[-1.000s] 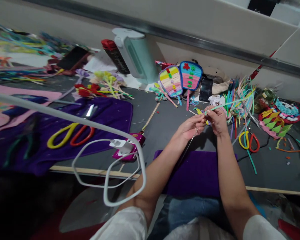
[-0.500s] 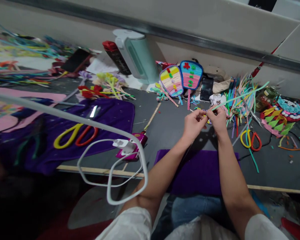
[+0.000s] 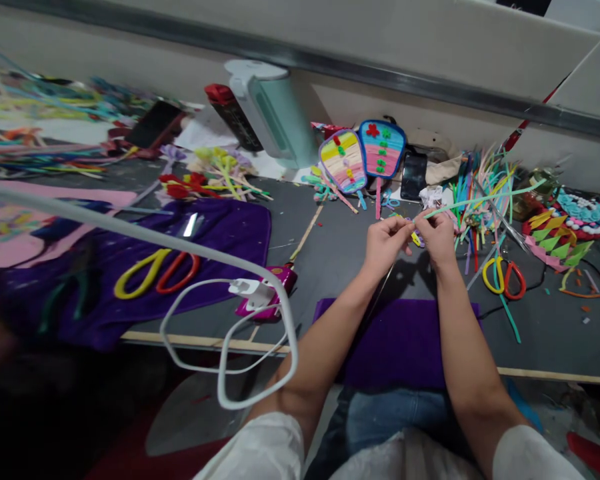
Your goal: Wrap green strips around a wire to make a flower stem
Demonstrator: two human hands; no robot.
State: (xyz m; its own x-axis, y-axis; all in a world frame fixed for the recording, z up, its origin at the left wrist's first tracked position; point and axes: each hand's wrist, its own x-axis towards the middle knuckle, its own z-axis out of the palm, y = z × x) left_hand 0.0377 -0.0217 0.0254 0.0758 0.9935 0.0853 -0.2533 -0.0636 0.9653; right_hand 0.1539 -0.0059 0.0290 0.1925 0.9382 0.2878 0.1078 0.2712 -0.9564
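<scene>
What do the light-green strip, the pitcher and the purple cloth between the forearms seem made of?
Light-green strip: perhaps chenille over wire; matte, jutting stiffly from the right hand, but too small to confirm.
Pitcher: probably plastic with a smooth satin finish, given its even pale-teal body and soft shading.
Purple cloth: matte textile, perhaps plush, as it reflects little light.

Left hand (image 3: 386, 247) and right hand (image 3: 437, 239) meet fingertip to fingertip over the worktop (image 3: 325, 263), thumbs and fingers pinched, a pale green strip (image 3: 490, 197) running from the right one out over a bundle of coloured strips (image 3: 471, 190). Thin rod (image 3: 381, 290) slants down from the left hand; exact contact hidden by fingers. Purple cloth (image 3: 395, 343) at near edge between forearms, two striped fan shapes (image 3: 343, 162) behind, yellow-and-red scissors (image 3: 503, 283) to the right.
</scene>
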